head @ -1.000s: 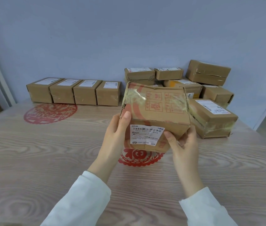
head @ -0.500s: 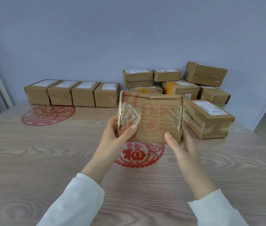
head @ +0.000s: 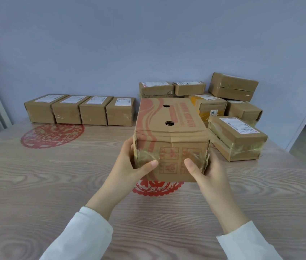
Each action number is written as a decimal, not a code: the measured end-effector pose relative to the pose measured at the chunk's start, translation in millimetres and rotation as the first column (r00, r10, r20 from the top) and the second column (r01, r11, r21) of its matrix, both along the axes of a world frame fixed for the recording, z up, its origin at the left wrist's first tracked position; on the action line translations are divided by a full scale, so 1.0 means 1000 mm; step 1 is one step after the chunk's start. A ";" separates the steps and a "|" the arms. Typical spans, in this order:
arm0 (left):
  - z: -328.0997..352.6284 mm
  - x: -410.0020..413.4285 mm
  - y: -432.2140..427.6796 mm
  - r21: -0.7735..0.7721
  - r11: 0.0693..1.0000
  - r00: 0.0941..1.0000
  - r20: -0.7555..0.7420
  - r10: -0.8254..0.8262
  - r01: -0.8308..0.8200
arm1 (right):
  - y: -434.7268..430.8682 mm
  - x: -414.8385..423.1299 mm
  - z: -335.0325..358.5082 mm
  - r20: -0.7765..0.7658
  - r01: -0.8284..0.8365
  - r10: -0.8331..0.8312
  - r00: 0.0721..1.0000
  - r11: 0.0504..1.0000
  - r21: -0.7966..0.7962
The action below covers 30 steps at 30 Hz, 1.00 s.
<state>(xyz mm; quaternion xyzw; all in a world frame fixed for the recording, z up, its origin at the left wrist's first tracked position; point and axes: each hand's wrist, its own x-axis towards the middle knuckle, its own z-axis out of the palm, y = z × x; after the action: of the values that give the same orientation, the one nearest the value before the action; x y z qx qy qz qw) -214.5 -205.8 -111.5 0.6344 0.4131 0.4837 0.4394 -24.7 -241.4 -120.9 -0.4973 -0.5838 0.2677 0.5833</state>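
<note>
My left hand (head: 127, 166) and right hand (head: 209, 171) grip a red-printed cardboard box (head: 171, 128) from either side. Each thumb is pressed flat on the taped near face and the other fingers are curled round the box's side edges out of view. The box sits between my hands, level, with its near face towards me and two round holes showing in its top panel. I cannot tell whether its base touches the surface (head: 36, 184) or hangs just above it. White sleeves (head: 84, 235) cover both forearms. A red paper-cut (head: 156, 188) shows directly beneath the box, its near rim poking out below the box's bottom edge. Just right of the box lies a labelled parcel (head: 236, 139) bound in clear tape. Behind the box and to its right, a pile of parcels (head: 232, 87) is stacked against the wall (head: 111, 44). Behind and left of the box stands a row of four parcels (head: 94, 111), side by side, with a second paper-cut (head: 52, 135) in front of them.
</note>
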 end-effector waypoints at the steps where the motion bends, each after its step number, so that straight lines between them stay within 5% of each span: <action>1: 0.001 0.001 -0.001 0.005 1.000 1.000 -0.004 -0.012 0.012 | 0.000 0.000 0.000 -0.006 0.015 -0.015 1.000 1.000 0.003; 14: -0.001 0.003 0.000 0.030 1.000 1.000 -0.021 0.007 -0.006 | 0.006 -0.002 -0.013 -0.033 0.012 -0.011 0.999 1.000 0.027; 21: 0.004 0.007 -0.003 -0.096 0.995 0.994 0.108 0.018 -0.008 | 0.003 -0.004 -0.010 0.007 0.020 -0.020 1.000 0.999 0.040; 30: 0.001 0.003 0.001 -0.089 0.996 0.998 0.053 -0.019 0.024 | -0.003 -0.004 -0.012 -0.189 -0.002 -0.012 0.982 0.997 -0.073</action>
<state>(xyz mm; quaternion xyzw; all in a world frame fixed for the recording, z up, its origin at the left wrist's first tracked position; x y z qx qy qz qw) -211.1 -204.5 -110.3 0.6056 0.4157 0.4763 0.4833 -28.4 -244.6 -132.9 -0.4921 -0.5144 0.3334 0.6182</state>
